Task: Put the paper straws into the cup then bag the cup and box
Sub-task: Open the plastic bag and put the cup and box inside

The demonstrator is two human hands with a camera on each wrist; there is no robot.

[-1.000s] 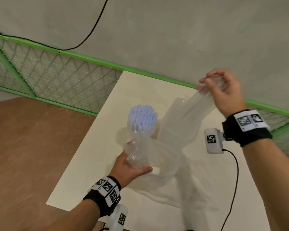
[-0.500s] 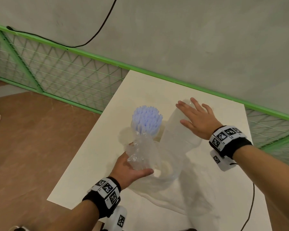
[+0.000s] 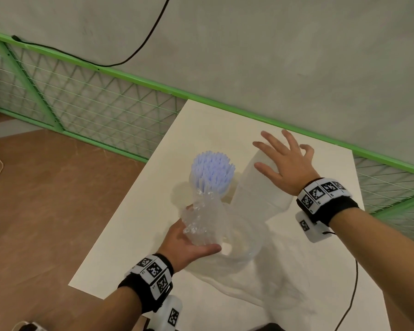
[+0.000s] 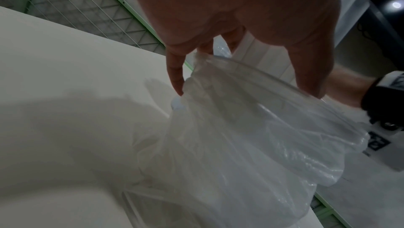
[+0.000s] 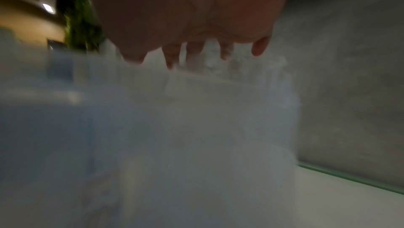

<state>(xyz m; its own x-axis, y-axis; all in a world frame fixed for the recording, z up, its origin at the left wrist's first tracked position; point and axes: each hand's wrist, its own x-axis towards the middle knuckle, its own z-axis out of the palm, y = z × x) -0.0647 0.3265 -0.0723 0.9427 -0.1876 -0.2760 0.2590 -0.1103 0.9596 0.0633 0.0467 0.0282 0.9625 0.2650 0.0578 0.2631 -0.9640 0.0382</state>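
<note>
Under the right hand (image 3: 287,167)'s spread fingers (image 3: 263,167), the bagged box (image 3: 258,189); bag (image 3: 202,222) bunched in left-hand (image 3: 185,244) fingers.

The straws (image 3: 212,170) were pale blue, the bag (image 3: 210,225) clear, the table (image 3: 134,235) cream, the railing (image 3: 120,75) green, the wristbands (image 3: 153,273) black with checkered white tags.

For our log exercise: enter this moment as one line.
left hand grips clear plastic bag | right hand spread over translucent box | blue paper straws upright
</note>
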